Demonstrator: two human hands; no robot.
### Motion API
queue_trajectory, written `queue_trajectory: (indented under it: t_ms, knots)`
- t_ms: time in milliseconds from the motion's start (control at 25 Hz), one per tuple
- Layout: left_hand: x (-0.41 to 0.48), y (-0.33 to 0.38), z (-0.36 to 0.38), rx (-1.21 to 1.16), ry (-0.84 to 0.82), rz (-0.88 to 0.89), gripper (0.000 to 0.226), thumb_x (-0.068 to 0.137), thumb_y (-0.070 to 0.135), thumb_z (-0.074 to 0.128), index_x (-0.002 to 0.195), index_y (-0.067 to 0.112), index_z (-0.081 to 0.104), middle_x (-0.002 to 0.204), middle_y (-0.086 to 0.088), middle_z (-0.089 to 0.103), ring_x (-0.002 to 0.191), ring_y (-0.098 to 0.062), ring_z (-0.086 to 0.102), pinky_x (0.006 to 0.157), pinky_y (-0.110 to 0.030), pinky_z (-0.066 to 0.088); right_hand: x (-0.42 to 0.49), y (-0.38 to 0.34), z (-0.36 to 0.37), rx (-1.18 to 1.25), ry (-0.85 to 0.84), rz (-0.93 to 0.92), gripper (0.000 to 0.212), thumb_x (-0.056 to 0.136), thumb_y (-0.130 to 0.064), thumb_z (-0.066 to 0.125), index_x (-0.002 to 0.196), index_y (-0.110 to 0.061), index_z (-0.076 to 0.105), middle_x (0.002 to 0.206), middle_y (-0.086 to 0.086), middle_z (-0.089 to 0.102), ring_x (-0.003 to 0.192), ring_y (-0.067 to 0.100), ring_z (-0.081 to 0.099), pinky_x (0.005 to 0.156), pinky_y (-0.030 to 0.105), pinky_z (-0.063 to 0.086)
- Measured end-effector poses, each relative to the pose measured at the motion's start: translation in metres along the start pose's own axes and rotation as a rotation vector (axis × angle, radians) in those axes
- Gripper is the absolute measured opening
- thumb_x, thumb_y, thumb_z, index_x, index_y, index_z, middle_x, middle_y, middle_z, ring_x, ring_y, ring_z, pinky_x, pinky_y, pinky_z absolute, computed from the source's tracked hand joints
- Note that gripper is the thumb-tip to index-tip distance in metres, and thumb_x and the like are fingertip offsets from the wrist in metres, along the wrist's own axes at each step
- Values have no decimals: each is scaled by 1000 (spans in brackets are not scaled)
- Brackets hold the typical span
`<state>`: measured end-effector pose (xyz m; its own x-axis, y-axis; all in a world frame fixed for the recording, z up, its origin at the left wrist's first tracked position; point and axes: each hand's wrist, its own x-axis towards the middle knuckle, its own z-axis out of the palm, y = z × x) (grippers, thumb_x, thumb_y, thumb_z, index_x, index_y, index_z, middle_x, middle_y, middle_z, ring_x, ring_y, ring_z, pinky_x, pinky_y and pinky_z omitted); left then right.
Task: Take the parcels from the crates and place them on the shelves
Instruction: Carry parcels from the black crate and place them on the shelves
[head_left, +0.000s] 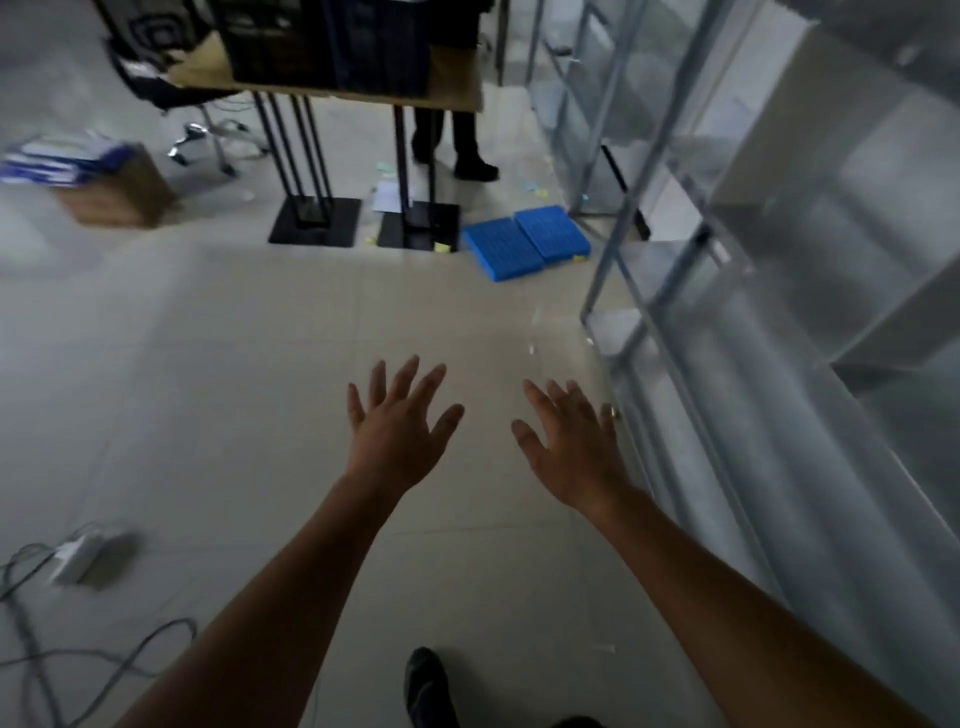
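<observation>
Parcels: none visible; presumably inside dark crates (332, 41) on far table (457, 78). Left hand (397, 431), right hand (571, 441): spread, empty. Hazard: tripping on blue plastic panels (524, 241) beside shelves (675, 291), or on loose cables (156, 644).

Both arms stretched forward, bare forearms, palms down. Left hand (397, 431) fingers spread and straight, holds nothing. Right hand (574, 447) same: splayed, empty, just beside the left, not touching.
</observation>
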<state>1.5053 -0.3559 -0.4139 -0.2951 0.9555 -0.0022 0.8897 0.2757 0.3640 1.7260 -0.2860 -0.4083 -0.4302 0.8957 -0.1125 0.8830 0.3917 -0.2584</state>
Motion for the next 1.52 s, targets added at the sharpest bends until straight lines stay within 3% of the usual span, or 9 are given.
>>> queue_trajectory:
  t_ms: [320, 520, 1000, 1280, 1520]
  knots:
    - [69, -116, -52, 9, 85, -209, 69, 97, 72, 28, 158, 42, 17, 171, 3, 9, 156, -39, -8, 121, -65, -5, 142, -113, 9, -48, -48, -215, 71, 99, -68, 23, 162, -40, 11, 171, 3, 19, 159, 27, 6, 125, 61, 5]
    - [169, -170, -77, 60, 102, -255, 71, 96, 72, 28, 159, 42, 15, 172, 2, 7, 155, -39, -12, 119, -65, -8, 268, -168, 16, -9, -30, -326, 73, 97, -72, 21, 162, -42, 9, 171, 5, 17, 159, 29, 4, 125, 61, 5]
    - [397, -284, -143, 100, 117, -324, 75, 94, 77, 24, 159, 42, 10, 172, 4, 4, 156, -33, -12, 119, -60, -8, 530, -266, -7, 14, -19, -415, 81, 90, -78, 8, 162, -41, 7, 171, 3, 17, 159, 28, 3, 124, 59, 3]
    - [522, -402, -166, 51, 139, -361, 75, 95, 76, 26, 160, 42, 8, 172, 3, 3, 156, -34, -12, 117, -57, -13, 674, -367, 16, -32, -41, -412, 83, 88, -78, 5, 162, -41, 9, 172, 2, 16, 159, 26, 3, 124, 57, 1]
    - [640, -510, -234, 41, 171, -274, 77, 93, 77, 20, 160, 41, 11, 172, 2, 4, 156, -33, -13, 117, -56, -13, 793, -462, -1, -44, 31, -328, 70, 100, -69, 23, 162, -36, 18, 171, 2, 18, 159, 25, 4, 125, 58, 2]
